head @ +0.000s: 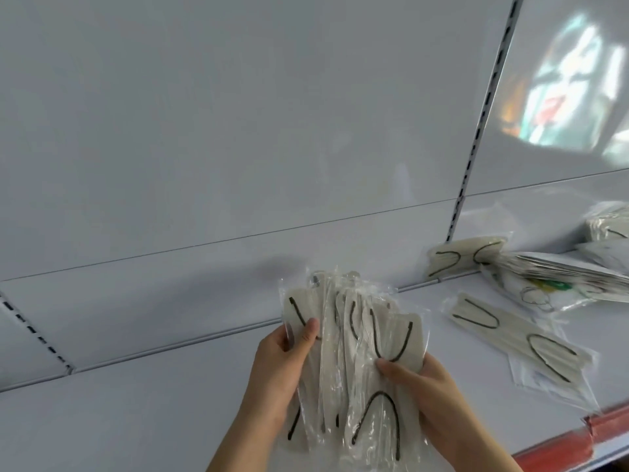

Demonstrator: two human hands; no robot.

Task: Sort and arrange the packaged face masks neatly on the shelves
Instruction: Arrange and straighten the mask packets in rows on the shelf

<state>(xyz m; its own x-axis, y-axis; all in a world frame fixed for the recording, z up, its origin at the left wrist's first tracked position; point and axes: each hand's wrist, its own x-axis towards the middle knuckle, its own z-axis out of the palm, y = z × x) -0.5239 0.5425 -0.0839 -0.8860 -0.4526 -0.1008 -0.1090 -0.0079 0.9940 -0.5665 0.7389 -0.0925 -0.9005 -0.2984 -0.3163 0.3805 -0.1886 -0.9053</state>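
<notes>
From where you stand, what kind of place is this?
Probably a shop aisle: a white metal shelf with slotted uprights, a red price strip, and loose packaged face masks waiting to be arranged.

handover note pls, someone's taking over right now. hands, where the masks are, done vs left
Left hand: grip on the left edge of a fanned bundle of packaged masks, thumb on front.
Right hand: grip on the bundle's right side.
Bundle is held upright above the shelf, not set down.
On the shelf to the right: one loose mask pack lying flat, one pack leaning on the back panel, and a slumped pile behind.
Done: nothing neatly arranged yet.
Left: square the bundle, place it, tidy the loose packs and pile.
</notes>
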